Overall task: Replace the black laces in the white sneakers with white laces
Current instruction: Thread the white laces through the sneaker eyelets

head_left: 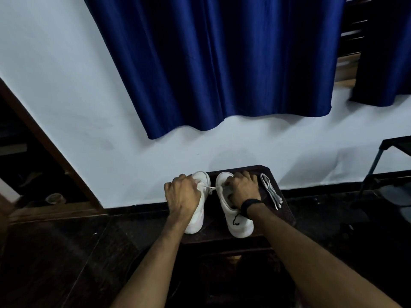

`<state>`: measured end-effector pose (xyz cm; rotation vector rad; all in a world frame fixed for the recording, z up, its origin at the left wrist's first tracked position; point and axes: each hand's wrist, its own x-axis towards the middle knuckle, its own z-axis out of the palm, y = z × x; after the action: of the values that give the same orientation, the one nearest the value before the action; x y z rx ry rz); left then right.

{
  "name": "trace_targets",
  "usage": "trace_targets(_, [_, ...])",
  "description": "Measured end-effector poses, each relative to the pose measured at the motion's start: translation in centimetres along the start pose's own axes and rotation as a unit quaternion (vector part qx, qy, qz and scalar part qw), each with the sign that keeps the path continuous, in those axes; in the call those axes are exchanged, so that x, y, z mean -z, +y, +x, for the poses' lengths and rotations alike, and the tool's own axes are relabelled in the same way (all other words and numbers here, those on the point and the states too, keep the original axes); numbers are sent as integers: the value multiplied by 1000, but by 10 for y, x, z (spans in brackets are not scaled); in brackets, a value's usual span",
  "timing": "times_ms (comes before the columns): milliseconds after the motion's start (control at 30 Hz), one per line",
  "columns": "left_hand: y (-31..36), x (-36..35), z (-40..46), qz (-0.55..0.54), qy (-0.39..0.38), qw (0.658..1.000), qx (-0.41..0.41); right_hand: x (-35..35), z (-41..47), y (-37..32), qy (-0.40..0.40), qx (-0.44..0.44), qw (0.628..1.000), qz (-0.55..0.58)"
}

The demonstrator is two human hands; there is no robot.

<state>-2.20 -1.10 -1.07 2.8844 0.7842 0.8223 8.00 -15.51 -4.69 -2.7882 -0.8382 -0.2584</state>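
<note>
Seen from the head camera, looking forward and down: two white sneakers are set side by side on a small dark wooden stool (275, 174) that stands against a white wall (66, 85). Both shoes lie with their long axes running away from the viewer, toes pointing toward the wall and heels nearest the camera.

The left sneaker (196, 221) is covered over its middle by the left hand (182, 194), whose fingers are curled closed around a white lace (208, 186); a short length of that lace is seen stretched out to the right of the fist, toward the other shoe.

The right sneaker (239, 224) is held by the right hand (243, 187), fingers bent and dug into the shoe's opening near the tongue, gripping the upper. A black band (250, 204) is worn on that wrist. A black lace (235, 220) is seen as a loose squiggle lying on the heel part of this sneaker (whether it is threaded through any eyelets cannot be told).

Just to the right of the right sneaker, on the stool's top, a folded bundle of white laces (271, 191) is laid, its length also running roughly toward the wall.

A deep blue curtain (222, 63) is hung on the wall above. The floor (66, 252) is dark.
</note>
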Motion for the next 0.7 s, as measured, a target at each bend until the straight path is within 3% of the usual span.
trace_targets(100, [6,5,-4,19,-27,999,12,0,0,0,0,-5,1000,3])
trace_targets(200, [9,19,0,7,-134,989,57,-2,0,1,5,-19,1000,11])
trace_targets(400, [11,46,3,27,-434,898,71,-5,1,1,7,-27,999,41])
trace_targets(467, [12,39,4,-11,-390,918,71,-5,1,2,12,-26,998,58])
trace_targets(567, [21,25,12,-98,-224,969,42,-6,0,4,21,-23,997,71])
trace_targets(633, [32,13,14,-116,-218,969,1,-7,-2,5,36,-22,996,80])
trace_targets(700, [42,-4,16,-115,-270,956,-20,-7,-4,5,51,-28,994,95])
